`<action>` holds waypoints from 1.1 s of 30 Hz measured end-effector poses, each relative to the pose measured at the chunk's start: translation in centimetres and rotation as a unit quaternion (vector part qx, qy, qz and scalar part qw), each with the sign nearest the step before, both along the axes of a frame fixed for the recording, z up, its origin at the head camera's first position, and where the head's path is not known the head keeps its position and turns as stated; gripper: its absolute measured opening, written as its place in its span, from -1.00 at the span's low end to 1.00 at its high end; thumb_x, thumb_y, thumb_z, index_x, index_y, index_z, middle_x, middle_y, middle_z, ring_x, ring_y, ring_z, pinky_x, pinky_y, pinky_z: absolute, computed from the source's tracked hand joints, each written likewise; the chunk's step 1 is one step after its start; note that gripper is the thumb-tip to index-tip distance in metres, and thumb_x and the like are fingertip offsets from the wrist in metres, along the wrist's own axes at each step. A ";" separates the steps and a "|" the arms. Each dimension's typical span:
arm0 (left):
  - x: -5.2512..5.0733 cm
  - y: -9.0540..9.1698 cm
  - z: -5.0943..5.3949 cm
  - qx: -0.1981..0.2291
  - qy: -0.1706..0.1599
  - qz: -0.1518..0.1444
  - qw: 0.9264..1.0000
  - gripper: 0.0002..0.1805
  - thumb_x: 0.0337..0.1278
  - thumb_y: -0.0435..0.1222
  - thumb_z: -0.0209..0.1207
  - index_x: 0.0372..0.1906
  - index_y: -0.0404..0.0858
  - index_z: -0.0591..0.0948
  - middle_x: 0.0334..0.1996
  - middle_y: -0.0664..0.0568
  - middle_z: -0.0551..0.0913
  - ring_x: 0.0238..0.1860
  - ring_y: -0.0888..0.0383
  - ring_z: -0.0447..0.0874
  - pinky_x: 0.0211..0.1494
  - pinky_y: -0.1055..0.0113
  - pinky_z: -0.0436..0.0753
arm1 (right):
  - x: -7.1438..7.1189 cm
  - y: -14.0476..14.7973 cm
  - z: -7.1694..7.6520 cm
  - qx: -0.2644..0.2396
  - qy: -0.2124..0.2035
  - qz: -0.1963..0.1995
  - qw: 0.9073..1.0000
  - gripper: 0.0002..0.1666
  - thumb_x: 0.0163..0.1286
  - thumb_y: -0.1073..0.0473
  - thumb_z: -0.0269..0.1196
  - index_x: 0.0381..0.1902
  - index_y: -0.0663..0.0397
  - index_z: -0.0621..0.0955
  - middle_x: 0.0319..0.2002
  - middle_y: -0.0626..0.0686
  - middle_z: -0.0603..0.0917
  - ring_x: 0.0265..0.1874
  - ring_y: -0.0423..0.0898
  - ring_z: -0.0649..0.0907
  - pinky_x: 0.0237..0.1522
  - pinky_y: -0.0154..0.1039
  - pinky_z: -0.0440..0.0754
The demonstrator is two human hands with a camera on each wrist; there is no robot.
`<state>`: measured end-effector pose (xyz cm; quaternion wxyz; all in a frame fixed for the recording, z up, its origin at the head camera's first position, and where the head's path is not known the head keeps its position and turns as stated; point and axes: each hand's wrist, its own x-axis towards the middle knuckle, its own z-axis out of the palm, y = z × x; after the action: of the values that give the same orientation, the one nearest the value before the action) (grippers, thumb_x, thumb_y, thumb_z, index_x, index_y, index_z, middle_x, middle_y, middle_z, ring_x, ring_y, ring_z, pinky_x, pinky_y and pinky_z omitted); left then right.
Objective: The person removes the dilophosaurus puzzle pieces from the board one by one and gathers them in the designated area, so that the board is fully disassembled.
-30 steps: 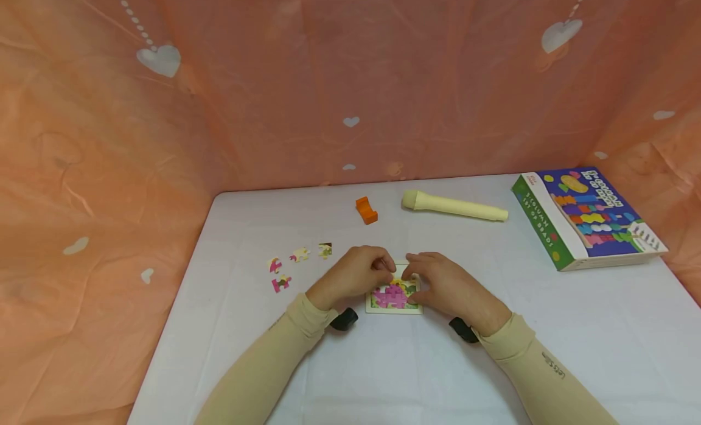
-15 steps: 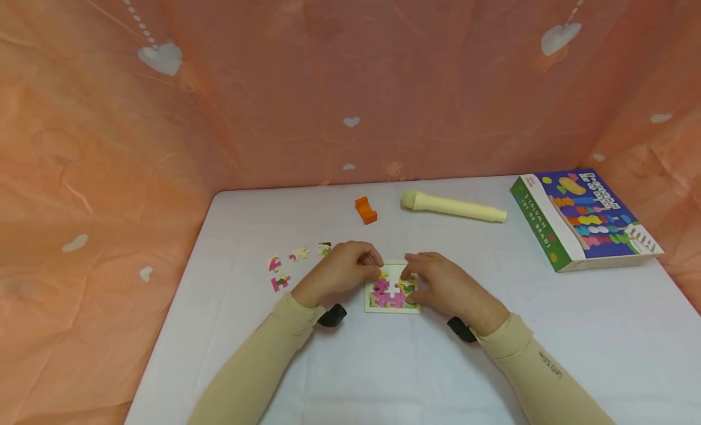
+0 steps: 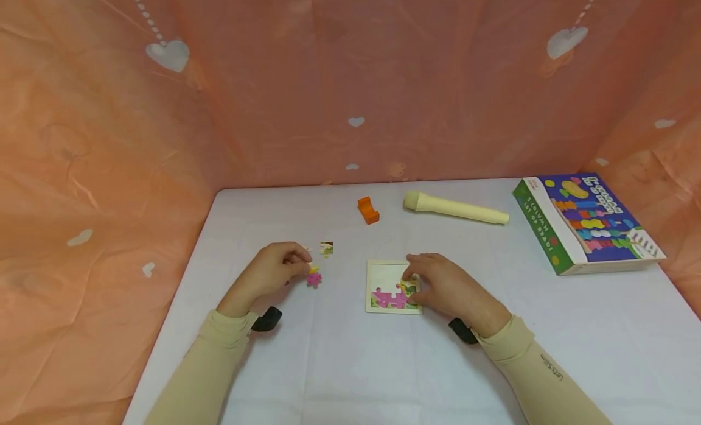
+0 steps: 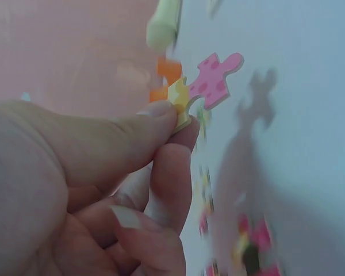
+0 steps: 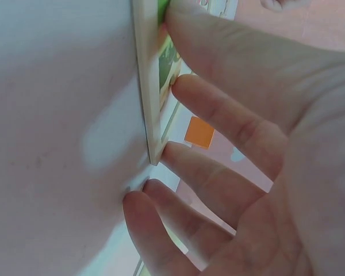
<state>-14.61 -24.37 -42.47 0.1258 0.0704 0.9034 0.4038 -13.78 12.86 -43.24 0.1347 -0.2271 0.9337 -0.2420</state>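
Observation:
Between thumb and fingertips the left hand (image 3: 272, 271) pinches a pink and yellow puzzle piece (image 3: 314, 279), held above the table; the left wrist view shows the piece (image 4: 210, 83) by its yellow end. The right hand (image 3: 450, 286) rests on the right side of a square puzzle frame (image 3: 394, 312), fingers spread and lightly bent on its edge and pieces. Pink pieces (image 3: 387, 300) lie along the bottom of the frame, with a green and yellow one at its right. In the right wrist view, the fingers touch the frame (image 5: 146, 86).
A loose piece (image 3: 327, 248) lies beyond the left hand, others partly hidden by it. Farther back are an orange block (image 3: 368, 210) and a pale yellow stick (image 3: 460, 209). A bead-set box (image 3: 591, 221) lies at the right; orange cloth (image 3: 383, 78) hangs behind the table.
My left hand has moved left from the frame to the loose pieces, carrying the pink and yellow piece out. The right hand has stayed on the frame.

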 end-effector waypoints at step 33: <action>-0.8 -0.3 0.3 -0.028 0.014 0.009 0.999 -0.87 0.41 -0.29 0.38 -0.05 -0.21 0.76 -0.23 -0.01 0.77 -0.25 0.11 0.69 -0.14 0.26 0.64 | 0.0 0.1 -0.1 0.003 0.005 0.002 1.000 -0.67 0.31 0.15 0.57 0.02 -0.11 0.79 0.50 0.18 0.57 0.53 0.25 0.50 0.50 0.24 0.50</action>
<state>-15.45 -24.69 -42.16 0.1113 0.0643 0.9166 0.3786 -13.77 12.97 -43.34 0.1315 -0.2302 0.9344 -0.2380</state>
